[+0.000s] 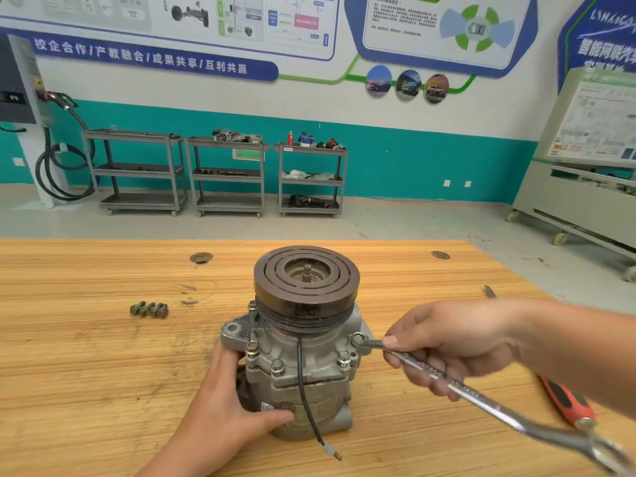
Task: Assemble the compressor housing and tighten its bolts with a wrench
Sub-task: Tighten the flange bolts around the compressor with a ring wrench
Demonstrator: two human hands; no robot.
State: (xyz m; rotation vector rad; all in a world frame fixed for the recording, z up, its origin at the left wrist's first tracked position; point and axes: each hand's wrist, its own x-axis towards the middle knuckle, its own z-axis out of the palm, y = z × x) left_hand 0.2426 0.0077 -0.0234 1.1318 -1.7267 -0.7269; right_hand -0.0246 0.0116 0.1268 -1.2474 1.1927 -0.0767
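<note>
Right grip (457, 342) holds wrench (481, 397), ring on bolt (358, 338), shaft running lower right; left grip (223, 407) clasps upright compressor (327, 404), pulley (275, 287) up, on worktop (103, 373)

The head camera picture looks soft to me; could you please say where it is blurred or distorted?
In the head view the compressor is sharp, while the right hand and the wrench are soft, its far end smeared; also in the head view, wide-angle bending tilts the cabinet at the right edge.

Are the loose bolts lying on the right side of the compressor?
No, the loose bolts lie on the bench left of the compressor.
</note>
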